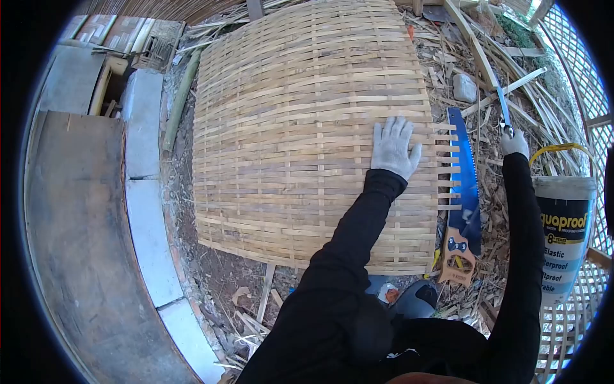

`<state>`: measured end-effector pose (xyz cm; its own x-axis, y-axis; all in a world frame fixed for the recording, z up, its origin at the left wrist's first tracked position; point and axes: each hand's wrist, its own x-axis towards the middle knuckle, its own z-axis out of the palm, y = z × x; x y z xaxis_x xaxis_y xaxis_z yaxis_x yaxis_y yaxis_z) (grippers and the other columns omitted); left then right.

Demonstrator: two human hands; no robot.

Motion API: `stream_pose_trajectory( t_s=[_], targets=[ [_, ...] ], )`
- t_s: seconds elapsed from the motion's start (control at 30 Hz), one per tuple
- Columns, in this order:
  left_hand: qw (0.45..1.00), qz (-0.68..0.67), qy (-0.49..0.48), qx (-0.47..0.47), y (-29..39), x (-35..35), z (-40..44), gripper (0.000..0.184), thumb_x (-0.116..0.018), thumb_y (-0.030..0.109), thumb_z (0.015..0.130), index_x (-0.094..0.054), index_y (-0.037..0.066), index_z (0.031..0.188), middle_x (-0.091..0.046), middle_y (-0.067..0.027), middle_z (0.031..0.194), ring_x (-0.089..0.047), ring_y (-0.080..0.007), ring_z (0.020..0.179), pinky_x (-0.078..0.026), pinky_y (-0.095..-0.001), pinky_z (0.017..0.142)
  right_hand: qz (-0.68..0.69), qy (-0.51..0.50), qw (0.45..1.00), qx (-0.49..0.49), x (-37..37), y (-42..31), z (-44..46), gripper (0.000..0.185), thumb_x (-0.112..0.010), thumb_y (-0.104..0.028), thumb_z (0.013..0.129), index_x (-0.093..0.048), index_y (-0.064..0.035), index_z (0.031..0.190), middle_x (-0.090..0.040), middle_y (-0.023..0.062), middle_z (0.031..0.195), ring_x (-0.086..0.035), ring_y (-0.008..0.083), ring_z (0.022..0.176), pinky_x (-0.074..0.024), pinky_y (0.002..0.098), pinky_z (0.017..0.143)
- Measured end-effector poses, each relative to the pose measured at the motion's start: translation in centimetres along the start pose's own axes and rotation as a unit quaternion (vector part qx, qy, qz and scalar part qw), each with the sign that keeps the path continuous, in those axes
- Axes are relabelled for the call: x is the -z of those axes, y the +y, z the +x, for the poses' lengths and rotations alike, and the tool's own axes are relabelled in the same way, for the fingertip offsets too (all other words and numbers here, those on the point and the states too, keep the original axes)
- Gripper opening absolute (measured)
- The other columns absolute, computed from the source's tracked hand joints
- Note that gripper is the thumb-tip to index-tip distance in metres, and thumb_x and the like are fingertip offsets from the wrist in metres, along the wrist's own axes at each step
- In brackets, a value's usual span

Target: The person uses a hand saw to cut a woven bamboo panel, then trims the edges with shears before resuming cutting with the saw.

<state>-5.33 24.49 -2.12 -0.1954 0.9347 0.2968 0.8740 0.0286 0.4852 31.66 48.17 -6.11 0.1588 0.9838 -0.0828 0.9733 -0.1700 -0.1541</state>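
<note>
A large panel of woven bamboo strips (307,128) lies in front of me. My left hand (393,148), in a pale glove, rests flat on its right part with fingers spread. Loose strip ends jut from the panel's right edge over a hand saw (465,185) with a blue blade and wooden handle. To the right, my gloved right hand (515,144) is closed around the near end of a long, narrow-bladed knife (503,109). Its blade points away from me; the handle is mostly hidden in the hand.
An Aquaproof bucket (563,237) with a yellow handle stands at right, near a lattice fence (598,153). Bamboo scraps and a pale stone (465,88) litter the ground beyond the saw. A wooden board (80,243) and pale blocks (150,240) line the left. A bamboo pole (182,99) lies beside the panel.
</note>
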Motion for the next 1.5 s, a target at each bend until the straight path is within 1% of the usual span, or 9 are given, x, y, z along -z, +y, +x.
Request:
stream_pose_trajectory(
  t_s=[0.07,0.17,0.3,0.4,0.47,0.57,1.07,1.37,1.5],
  targets=[
    [1.000,-0.001,0.002,0.001,-0.1,-0.2,0.0,0.058,-0.073,0.035,0.095,-0.062,0.005,0.143,-0.056,-0.0183,0.155,-0.044,-0.0395,0.151,-0.025,-0.0619,0.129,0.176,-0.020,0.984,-0.019,-6.4,5.6,6.8,0.058,-0.060,-0.052,0.099,-0.067,0.0046,0.110,-0.076,0.0249,0.095,-0.077,0.0401,0.092,-0.0591,0.0514,0.084],
    [1.000,0.001,0.007,0.001,-0.1,-0.2,0.0,0.057,-0.072,0.035,0.095,-0.062,0.006,0.143,-0.056,-0.0183,0.155,-0.044,-0.0396,0.151,-0.025,-0.0618,0.129,0.533,-0.132,0.831,-0.090,1.7,1.8,-2.5,0.037,-0.065,-0.045,0.105,-0.061,-0.0097,0.093,-0.056,0.0006,0.068,-0.048,0.0116,0.046,-0.0395,0.0290,0.043],
    [1.000,0.012,0.007,0.000,-0.1,-0.3,-0.1,0.057,-0.072,0.036,0.095,-0.063,0.006,0.143,-0.056,-0.0180,0.156,-0.044,-0.0393,0.151,-0.025,-0.0620,0.129,0.555,-0.047,0.830,-0.009,6.0,-1.9,-17.0,0.021,-0.063,-0.024,0.104,-0.059,-0.0049,0.098,-0.058,0.0035,0.072,-0.054,0.0121,0.051,-0.0427,0.0281,0.047],
    [1.000,0.029,0.006,-0.006,-0.2,-0.4,-0.1,0.056,-0.071,0.036,0.096,-0.063,0.007,0.143,-0.057,-0.0177,0.155,-0.045,-0.0391,0.151,-0.026,-0.0622,0.129,0.729,-0.109,0.675,-0.022,4.9,-2.0,-22.5,0.029,-0.067,-0.012,0.100,-0.054,0.0012,0.122,-0.063,0.0076,0.090,-0.061,0.0128,0.064,-0.0479,0.0260,0.051],
    [0.998,0.055,0.006,-0.009,-0.6,-1.0,-0.7,0.060,-0.067,0.040,0.099,-0.061,0.006,0.148,-0.055,-0.0188,0.160,-0.043,-0.0393,0.154,-0.023,-0.0614,0.131,0.611,-0.116,0.783,-0.010,8.0,-4.2,-25.9,0.059,-0.066,-0.011,0.101,-0.044,0.0049,0.154,-0.065,0.0036,0.082,-0.056,0.0080,0.058,-0.0459,0.0245,0.049],
    [0.997,0.074,0.006,-0.023,-0.4,-1.1,-0.6,0.061,-0.065,0.043,0.100,-0.062,0.006,0.149,-0.054,-0.0180,0.162,-0.043,-0.0383,0.155,-0.021,-0.0605,0.132,0.659,-0.201,0.724,-0.034,9.0,-5.4,-27.5,0.072,-0.063,-0.007,0.103,-0.033,-0.0010,0.168,-0.066,0.0006,0.088,-0.053,0.0055,0.059,-0.0440,0.0228,0.051],
    [0.998,0.048,0.020,-0.037,0.6,-0.2,0.4,0.048,-0.072,0.032,0.095,-0.067,0.008,0.137,-0.063,-0.0154,0.148,-0.051,-0.0373,0.145,-0.031,-0.0578,0.125,0.578,-0.400,0.711,0.010,10.2,-12.2,-28.9,0.079,-0.062,-0.017,0.104,-0.025,-0.0134,0.174,-0.055,-0.0008,0.076,-0.056,0.0114,0.057,-0.0486,0.0311,0.049],
    [0.998,0.055,0.023,-0.034,0.4,-0.3,0.1,0.048,-0.072,0.031,0.096,-0.067,0.008,0.138,-0.063,-0.0158,0.150,-0.051,-0.0380,0.146,-0.032,-0.0584,0.125,0.645,-0.226,0.729,-0.038,6.7,-13.2,-30.4,0.073,-0.060,-0.024,0.108,-0.029,-0.0106,0.173,-0.061,0.0031,0.079,-0.060,0.0126,0.060,-0.0526,0.0326,0.054],
    [0.996,0.058,0.041,-0.053,0.6,-0.4,0.5,0.044,-0.073,0.025,0.094,-0.068,0.007,0.134,-0.067,-0.0178,0.143,-0.056,-0.0375,0.140,-0.036,-0.0541,0.122,0.563,-0.298,0.768,0.062,6.5,-13.6,-30.3,0.074,-0.058,-0.018,0.108,-0.024,-0.0149,0.175,-0.057,0.0001,0.078,-0.057,0.0112,0.056,-0.0494,0.0301,0.050]
  ],
)
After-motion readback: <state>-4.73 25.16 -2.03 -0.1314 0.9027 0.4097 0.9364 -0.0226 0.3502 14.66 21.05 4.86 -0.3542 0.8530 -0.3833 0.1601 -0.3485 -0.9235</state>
